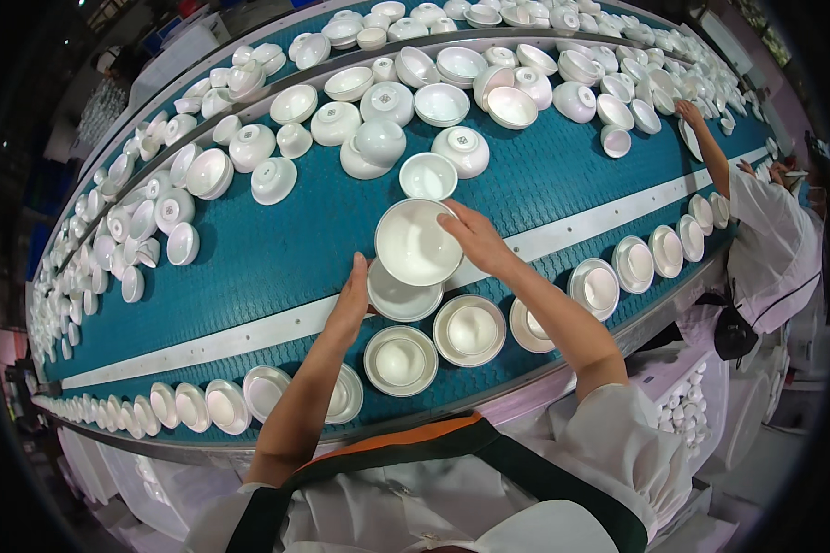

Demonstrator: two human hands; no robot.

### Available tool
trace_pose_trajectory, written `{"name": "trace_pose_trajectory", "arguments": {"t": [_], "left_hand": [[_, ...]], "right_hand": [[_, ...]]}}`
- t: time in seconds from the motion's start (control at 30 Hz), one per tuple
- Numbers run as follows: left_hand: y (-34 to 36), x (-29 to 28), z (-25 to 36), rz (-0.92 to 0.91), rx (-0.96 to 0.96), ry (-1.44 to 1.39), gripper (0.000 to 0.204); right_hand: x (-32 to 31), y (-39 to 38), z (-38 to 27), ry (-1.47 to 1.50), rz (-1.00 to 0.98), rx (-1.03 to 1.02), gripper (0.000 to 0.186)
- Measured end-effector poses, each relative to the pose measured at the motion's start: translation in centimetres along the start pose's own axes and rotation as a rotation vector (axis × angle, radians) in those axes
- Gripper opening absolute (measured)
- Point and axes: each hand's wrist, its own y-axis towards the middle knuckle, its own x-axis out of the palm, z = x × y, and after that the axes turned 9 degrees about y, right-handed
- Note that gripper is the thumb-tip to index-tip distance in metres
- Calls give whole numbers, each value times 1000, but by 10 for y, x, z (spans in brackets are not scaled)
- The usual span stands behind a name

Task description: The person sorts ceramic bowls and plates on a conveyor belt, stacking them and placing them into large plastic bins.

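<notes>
A white bowl (419, 241) is tilted so that its inside shows, and my right hand (475, 238) grips its right rim. Just below it, partly hidden behind the bowl, is a round white plate (402, 300). My left hand (349, 302) holds this plate at its left edge, thumb up and the other fingers mostly out of sight. Beyond the held bowl another white bowl (428, 176) stands on the teal belt (295, 241). Closer to me, two plates with small bowls (400, 360) (470, 330) sit side by side on the near lane.
Many loose white bowls (387, 102) crowd the belt's far side, some upside down. A metal rail (599, 221) divides off the near lane, where plate-and-bowl sets (228, 406) form a row. At right a co-worker's arm (707, 147) reaches among bowls. White crates (171, 484) stand below.
</notes>
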Motion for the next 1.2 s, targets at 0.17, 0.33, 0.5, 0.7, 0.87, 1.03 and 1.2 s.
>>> {"name": "trace_pose_trajectory", "arguments": {"t": [0.17,0.33,0.5,0.7,0.87,1.03,1.2], "left_hand": [[14,28,-21,111,171,51,49],[16,64,1,147,157,112,54],[21,88,17,185,89,85,57],[36,119,30,204,88,-31,54],[49,155,44,321,182,-168,56],[53,176,42,384,257,8,41],[66,213,53,396,295,35,38]], "right_hand": [[-15,35,-3,-321,-171,31,36],[-85,133,58,-1213,113,-245,81],[-90,139,63,-1011,133,-330,88],[-158,71,20,711,-172,252,56],[-143,14,6,64,-401,94,56],[-183,68,15,-211,108,-164,55],[-276,190,72,-291,207,340,53]]}}
